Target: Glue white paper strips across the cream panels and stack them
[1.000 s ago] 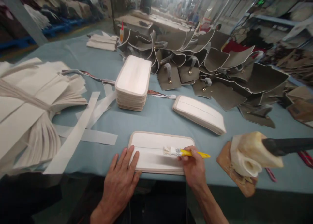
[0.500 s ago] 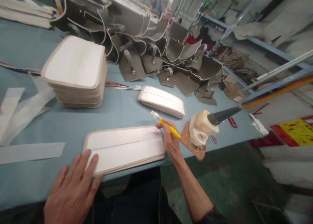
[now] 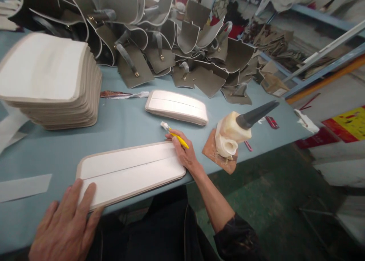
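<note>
A long white panel (image 3: 128, 170) with rounded corners, a beige border and a line along its middle lies at the table's front edge, seemingly on another like it. My left hand (image 3: 68, 219) rests flat on its left end with the fingers spread. At the right end, my right hand (image 3: 184, 151) is closed round a yellow-handled brush (image 3: 179, 139). The brush's whitish tip points up and left, above the tabletop. To the right of that hand, a cream-coloured, glue-crusted bottle (image 3: 228, 133) with a long dark nozzle stands on a brown board (image 3: 209, 149).
Behind the panel sits a smaller stack of long white panels (image 3: 176, 106). A tall stack of squarish white panels (image 3: 42, 71) stands at the left. Grey-brown bag pieces (image 3: 159, 59) crowd the back. A white strip (image 3: 25, 187) lies left, a red cutter (image 3: 272, 122) right.
The view has shifted, so the table and its things appear further left. Both hands keep their places at the panel's ends, and the brush stays in my right hand.
</note>
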Action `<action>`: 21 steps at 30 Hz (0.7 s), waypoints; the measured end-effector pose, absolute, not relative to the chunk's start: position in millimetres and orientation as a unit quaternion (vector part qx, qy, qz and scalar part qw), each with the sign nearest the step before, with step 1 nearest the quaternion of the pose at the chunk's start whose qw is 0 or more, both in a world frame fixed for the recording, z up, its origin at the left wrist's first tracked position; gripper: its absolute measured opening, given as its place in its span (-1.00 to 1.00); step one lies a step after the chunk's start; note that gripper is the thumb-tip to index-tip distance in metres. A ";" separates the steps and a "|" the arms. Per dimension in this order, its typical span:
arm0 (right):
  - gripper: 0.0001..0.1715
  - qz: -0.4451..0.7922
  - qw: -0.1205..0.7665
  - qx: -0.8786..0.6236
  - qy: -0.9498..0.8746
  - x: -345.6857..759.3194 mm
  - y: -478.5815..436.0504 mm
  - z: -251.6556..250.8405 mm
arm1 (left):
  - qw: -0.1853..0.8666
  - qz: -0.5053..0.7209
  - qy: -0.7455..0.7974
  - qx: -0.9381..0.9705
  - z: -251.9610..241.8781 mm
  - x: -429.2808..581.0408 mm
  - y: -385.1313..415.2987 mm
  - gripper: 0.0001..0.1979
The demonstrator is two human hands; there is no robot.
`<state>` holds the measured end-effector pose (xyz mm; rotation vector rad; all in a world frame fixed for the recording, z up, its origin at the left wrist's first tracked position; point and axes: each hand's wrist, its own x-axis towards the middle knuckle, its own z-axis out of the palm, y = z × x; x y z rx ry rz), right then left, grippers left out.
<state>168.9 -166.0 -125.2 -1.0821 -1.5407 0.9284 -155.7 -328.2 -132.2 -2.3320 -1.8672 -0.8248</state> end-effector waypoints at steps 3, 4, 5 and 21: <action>-0.59 0.364 0.489 -0.448 -0.654 168.9 -166.8 -123.8 | 0.049 -0.239 -0.618 -0.747 -131.9 -152.7 -328.1 -0.31; -0.60 0.351 0.486 -0.450 -0.661 169.4 -167.0 -123.0 | 0.059 -0.232 -0.612 -0.754 -131.4 -152.0 -328.3 -0.30; -0.61 0.335 0.484 -0.453 -0.669 170.2 -167.4 -121.9 | 0.069 -0.226 -0.606 -0.760 -130.7 -151.6 -328.7 -0.30; -0.49 0.531 0.606 -0.445 -0.390 89.2 -226.7 -98.8 | 0.148 -0.169 -0.603 -0.766 -126.9 -150.0 -334.9 -0.39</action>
